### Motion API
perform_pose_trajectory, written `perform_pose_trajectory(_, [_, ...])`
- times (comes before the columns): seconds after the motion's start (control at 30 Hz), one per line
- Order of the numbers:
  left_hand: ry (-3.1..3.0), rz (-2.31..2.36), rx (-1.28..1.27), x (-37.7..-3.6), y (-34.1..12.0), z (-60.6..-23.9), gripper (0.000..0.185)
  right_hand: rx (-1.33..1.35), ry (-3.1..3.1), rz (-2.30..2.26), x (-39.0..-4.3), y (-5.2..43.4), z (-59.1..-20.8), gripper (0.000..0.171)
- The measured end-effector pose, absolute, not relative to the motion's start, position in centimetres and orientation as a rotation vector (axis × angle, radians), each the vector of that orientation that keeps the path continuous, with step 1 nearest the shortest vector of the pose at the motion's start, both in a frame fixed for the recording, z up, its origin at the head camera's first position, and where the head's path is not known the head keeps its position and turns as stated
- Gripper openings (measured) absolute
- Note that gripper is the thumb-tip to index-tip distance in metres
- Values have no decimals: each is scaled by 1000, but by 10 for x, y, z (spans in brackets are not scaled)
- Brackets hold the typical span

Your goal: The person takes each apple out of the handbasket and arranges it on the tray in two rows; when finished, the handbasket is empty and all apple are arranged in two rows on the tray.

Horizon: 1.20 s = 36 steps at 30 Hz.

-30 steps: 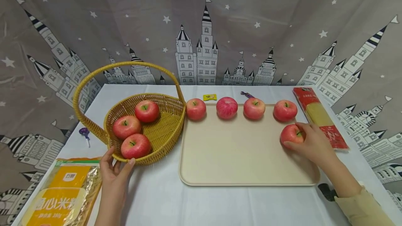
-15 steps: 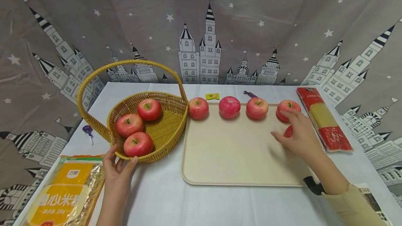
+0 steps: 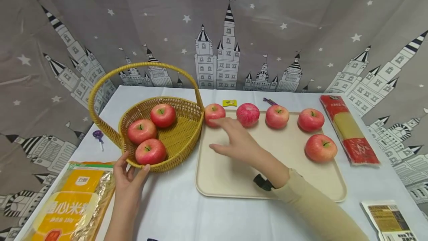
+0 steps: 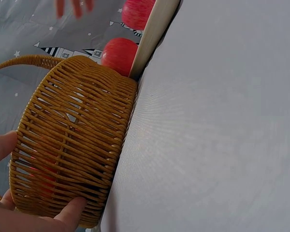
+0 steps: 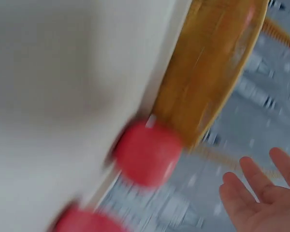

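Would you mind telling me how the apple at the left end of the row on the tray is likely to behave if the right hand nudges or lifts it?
The apple looks round and sits near the tray's corner, so a push would probably roll it. Its smooth skin may be slightly slippery, so the open right hand would likely need to wrap well around it. It appears firm and unlikely to deform.

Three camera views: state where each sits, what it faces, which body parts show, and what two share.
Head: looks forward and down at the woven yellow wicker basket and beige plastic tray; both hands show.
Left wrist: low beside the basket wall; left hand shows.
Right wrist: blurred; right hand shows.
All show the basket.
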<state>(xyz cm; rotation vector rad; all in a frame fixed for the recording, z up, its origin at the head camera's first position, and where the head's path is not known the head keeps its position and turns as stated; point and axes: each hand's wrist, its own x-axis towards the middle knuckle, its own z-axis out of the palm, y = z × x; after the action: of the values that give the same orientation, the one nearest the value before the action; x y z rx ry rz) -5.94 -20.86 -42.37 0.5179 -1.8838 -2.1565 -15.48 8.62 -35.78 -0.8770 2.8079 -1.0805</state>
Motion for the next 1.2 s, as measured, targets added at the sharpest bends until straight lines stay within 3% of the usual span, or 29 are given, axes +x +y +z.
perform_pose_trajectory(0.23, [-1879, -2163, 496, -59, -209, -422, 76, -1173, 2647, -957, -159, 2, -358, 62])
perform_pose_trajectory(0.6, [-1896, -2157, 473, -59, -209, -422, 76, -1093, 2627, -657, -169, -71, -369, 70])
perform_pose_trajectory(0.97, [-1886, -2139, 466, -57, -207, -420, 72, -1044, 2629, -603, -174, -91, -378, 74])
perform_pose_trajectory(1.2, [-1873, -2146, 443, -58, -207, -420, 72, -1046, 2683, -881, -172, -82, -381, 76])
